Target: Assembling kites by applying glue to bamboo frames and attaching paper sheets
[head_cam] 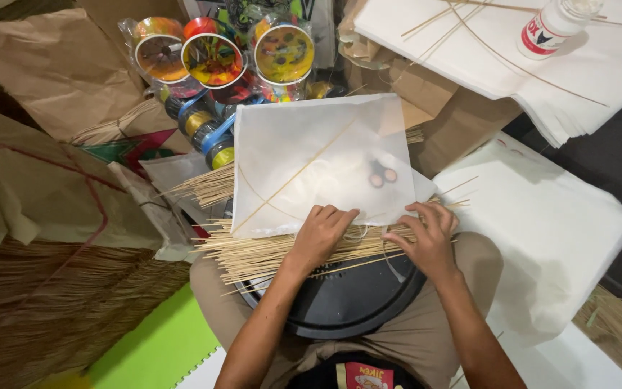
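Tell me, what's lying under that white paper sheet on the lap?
Under the white paper sheet, thin bamboo sticks fan out across a round black tray. Dark round shapes show through; what they are stays hidden.

The left hand (319, 234) and right hand (426, 238) covered part of the bamboo stick bundle (268, 256), the white kite paper (322, 162) hid the sticks behind it and blurred two small dark round things (383, 175), and the glue bottle (552, 25) was cut off at the top edge.
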